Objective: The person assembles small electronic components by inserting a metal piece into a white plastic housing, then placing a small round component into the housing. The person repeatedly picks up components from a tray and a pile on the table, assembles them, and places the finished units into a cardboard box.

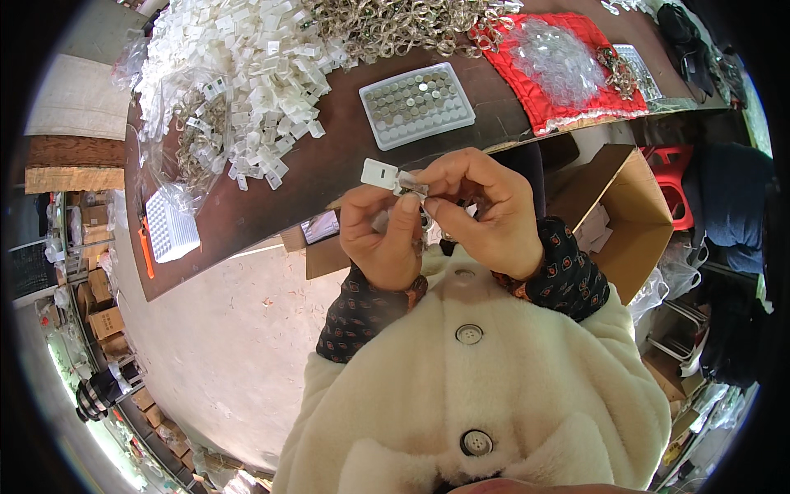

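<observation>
A small white plastic tag (379, 174) with a dark slot is held up between my two hands, in front of my chest. My left hand (383, 235) is closed, its thumb and fingers pinching the tag's lower end. My right hand (485, 210) pinches at the same end, where small metallic and clear bits show; their exact shape is hard to make out. More shiny loops hang partly hidden between the palms. Just beyond the hands, a white tray (387, 142) of round silver discs lies on the brown table (329, 148).
A large heap of white tags (255, 74) covers the table's far left, beside a pile of metallic loops (395, 25). Clear plastic pieces (555, 62) lie on a red cloth (535, 115). A white gridded tray (171, 226) and orange cutter (146, 247) lie left; a cardboard box (642, 222) stands right.
</observation>
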The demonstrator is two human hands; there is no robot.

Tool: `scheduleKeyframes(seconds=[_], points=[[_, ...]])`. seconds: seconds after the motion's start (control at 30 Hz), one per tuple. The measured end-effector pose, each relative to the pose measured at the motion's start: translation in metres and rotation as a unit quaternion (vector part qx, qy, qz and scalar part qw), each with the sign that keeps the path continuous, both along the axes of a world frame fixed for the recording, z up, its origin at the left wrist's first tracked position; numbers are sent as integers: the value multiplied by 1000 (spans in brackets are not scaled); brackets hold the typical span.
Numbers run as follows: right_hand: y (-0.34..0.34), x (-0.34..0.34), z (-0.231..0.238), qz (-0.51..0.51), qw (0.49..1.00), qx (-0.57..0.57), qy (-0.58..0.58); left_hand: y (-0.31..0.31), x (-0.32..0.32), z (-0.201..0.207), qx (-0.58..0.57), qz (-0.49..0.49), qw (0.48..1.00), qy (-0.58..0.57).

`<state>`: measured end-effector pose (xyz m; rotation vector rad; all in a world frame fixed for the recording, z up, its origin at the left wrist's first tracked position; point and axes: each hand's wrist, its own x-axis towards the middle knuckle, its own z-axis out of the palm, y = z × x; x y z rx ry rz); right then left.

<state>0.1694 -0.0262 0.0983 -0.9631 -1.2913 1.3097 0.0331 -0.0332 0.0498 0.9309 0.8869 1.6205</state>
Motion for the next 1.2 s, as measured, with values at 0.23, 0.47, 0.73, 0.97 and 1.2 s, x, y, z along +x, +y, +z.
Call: scheduleKeyframes(seconds=[0.23,0.47,0.73,0.97,1.2], points=[[2,6,3,-19,997,41,-62,3,-10,-12,61,-7,994,89],[13,9,-5,29,997,-52,44,3,-15,-13,36,-42,998,3],[5,-6,-16,14,999,8,32,3,-12,-10,-69,-94,976,-183],[3,-10,-10,-46,987,112,-103,5,-14,-17,-80,-88,977,-175],[12,-14,-19,-29,995,94,-32,5,-16,-18,-29,-65,989,-126]])
